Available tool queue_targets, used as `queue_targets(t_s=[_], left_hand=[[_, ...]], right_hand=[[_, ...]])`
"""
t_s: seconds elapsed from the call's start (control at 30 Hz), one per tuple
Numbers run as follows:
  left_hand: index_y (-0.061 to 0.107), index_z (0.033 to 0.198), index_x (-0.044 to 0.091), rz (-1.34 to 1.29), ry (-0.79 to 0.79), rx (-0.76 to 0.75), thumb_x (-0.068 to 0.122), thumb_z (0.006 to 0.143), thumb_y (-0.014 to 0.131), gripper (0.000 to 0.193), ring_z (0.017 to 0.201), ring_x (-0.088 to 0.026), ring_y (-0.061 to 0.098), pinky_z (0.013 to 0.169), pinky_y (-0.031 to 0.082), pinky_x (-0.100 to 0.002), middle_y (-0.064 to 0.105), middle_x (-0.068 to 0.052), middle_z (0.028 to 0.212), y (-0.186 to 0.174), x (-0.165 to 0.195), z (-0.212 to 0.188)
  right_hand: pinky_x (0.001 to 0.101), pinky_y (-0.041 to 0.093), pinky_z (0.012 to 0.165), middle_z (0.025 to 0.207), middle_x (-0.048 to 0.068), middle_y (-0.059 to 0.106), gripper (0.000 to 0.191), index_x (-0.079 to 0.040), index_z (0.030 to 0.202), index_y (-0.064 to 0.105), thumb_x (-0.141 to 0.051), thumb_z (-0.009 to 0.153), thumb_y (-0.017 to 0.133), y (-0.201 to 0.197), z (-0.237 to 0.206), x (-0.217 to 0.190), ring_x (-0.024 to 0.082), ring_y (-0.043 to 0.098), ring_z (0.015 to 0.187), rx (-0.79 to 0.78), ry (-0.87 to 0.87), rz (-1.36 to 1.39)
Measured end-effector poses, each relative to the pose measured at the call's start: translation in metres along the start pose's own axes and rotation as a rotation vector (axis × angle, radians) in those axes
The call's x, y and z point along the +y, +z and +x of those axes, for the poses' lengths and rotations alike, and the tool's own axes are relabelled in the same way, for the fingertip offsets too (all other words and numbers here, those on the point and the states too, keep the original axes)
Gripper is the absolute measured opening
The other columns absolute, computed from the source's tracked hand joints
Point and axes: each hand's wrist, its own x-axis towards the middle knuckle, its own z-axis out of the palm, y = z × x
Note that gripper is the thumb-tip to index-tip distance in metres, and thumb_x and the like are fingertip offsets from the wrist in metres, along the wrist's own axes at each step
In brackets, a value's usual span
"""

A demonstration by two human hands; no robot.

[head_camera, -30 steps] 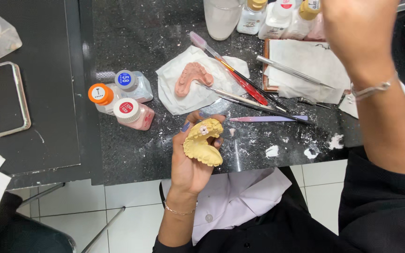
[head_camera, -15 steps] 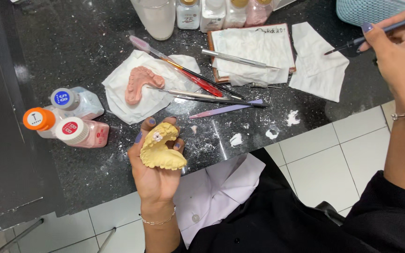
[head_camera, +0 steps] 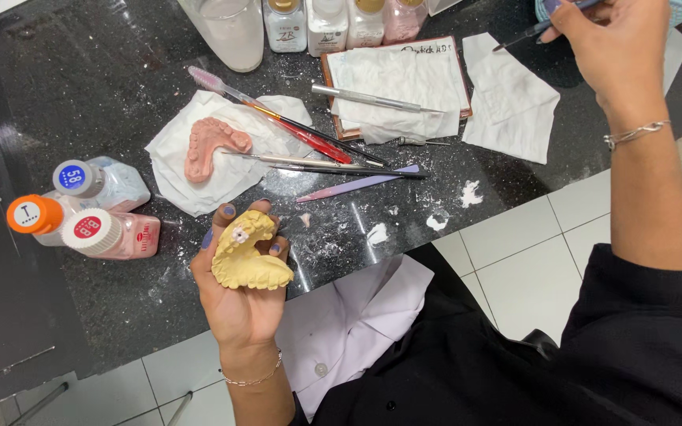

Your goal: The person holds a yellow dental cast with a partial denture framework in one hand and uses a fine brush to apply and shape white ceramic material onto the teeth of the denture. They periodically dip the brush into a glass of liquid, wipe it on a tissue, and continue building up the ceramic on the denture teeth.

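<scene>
- Head view: left hand (head_camera: 238, 304) is cupping a yellow dental cast (head_camera: 248, 254).
- Right hand (head_camera: 617, 43) is pinching a thin brush (head_camera: 524, 35).
- Three round-capped bottles (head_camera: 80, 213), orange, blue and red-labelled, are lying on the dark tabletop (head_camera: 88, 95).

— That yellow horseshoe-shaped dental cast (head_camera: 249, 256), is it plaster?
— Looks so: matt, chalky. The pink denture base (head_camera: 211, 145) is smoother, waxy.
— And the black speckled table (head_camera: 104, 87)?
— Polished stone, glossy, dusted white. Crumpled white paper tissues (head_camera: 511, 99), soft and matt; slim metal instrument (head_camera: 372, 99), shiny.
</scene>
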Motion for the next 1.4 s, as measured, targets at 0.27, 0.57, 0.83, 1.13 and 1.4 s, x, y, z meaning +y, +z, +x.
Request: queue_targets(t_s=[0.27,0.57,0.83,1.13,1.4], left_hand=[[0.053,0.130,0.010,0.020,0.011,0.013,0.030,0.108,0.053,0.029,0.116,-0.029,0.061,0.091,0.053,-0.037,0.061,-0.022,0.135,-0.002,-0.002,0.001],[0.052,0.129,0.009,0.000,0.008,-0.006,0.029,0.109,0.053,0.028,0.116,-0.028,0.061,0.093,0.053,-0.037,0.061,-0.022,0.135,-0.002,-0.002,0.001],[0.053,0.129,0.010,0.018,0.009,0.021,0.029,0.108,0.053,0.029,0.114,-0.026,0.060,0.092,0.053,-0.036,0.060,-0.022,0.137,-0.004,0.001,-0.002],[0.052,0.128,0.011,-0.009,0.001,0.012,0.028,0.108,0.051,0.026,0.112,-0.023,0.060,0.092,0.053,-0.036,0.059,-0.022,0.138,-0.005,0.007,0.006],[0.052,0.129,0.012,0.021,0.003,0.040,0.031,0.108,0.050,0.028,0.109,-0.022,0.059,0.092,0.053,-0.034,0.058,-0.022,0.140,-0.007,0.011,0.022]], right_hand=[[0.0304,0.058,0.085,0.114,0.017,0.071,0.006,0.013,0.115,0.066,0.014,0.109,0.064,0.003,0.006,0.003,0.024,0.073,0.094,-0.066,-0.025,-0.051],[0.0332,0.053,0.082,0.100,0.014,0.070,0.010,0.005,0.109,0.073,0.004,0.102,0.067,-0.005,-0.003,-0.011,0.022,0.067,0.095,-0.159,0.096,-0.160],[0.0261,0.055,0.087,0.102,0.008,0.069,0.010,-0.001,0.109,0.064,-0.009,0.114,0.065,0.006,-0.003,-0.004,0.012,0.070,0.097,-0.199,0.168,0.022],[0.0289,0.051,0.074,0.104,0.013,0.072,0.026,-0.003,0.123,0.072,-0.005,0.098,0.064,0.021,0.008,-0.042,0.015,0.065,0.090,-0.325,0.376,-0.238],[0.0187,0.053,0.093,0.117,0.007,0.061,0.020,-0.002,0.130,0.064,0.001,0.110,0.064,0.056,0.031,-0.139,0.008,0.063,0.104,-0.122,0.075,0.147]])
